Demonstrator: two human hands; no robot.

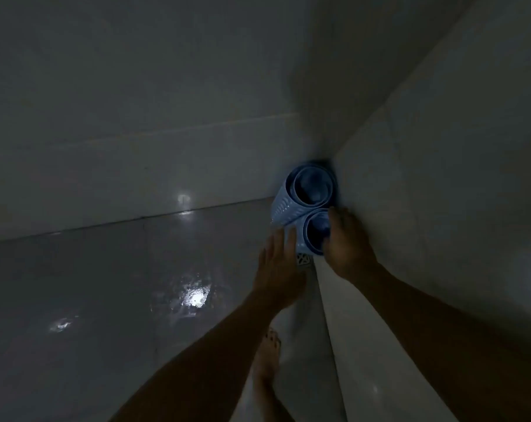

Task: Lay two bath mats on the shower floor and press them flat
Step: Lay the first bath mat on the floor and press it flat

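Two rolled blue bath mats stand on end in the corner of a dim shower. The far roll leans into the corner; the near roll stands just in front of it, touching it. My right hand wraps the near roll's right side, thumb over its rim. My left hand is flat with fingers apart, fingertips at the near roll's left side. Whether they touch it is unclear in the dark.
Wet glossy floor tiles spread to the left with bright reflections. A small metal drain grate lies just below the rolls. Tiled walls meet at the corner; the right wall runs beside my right arm. My bare foot stands below my hands.
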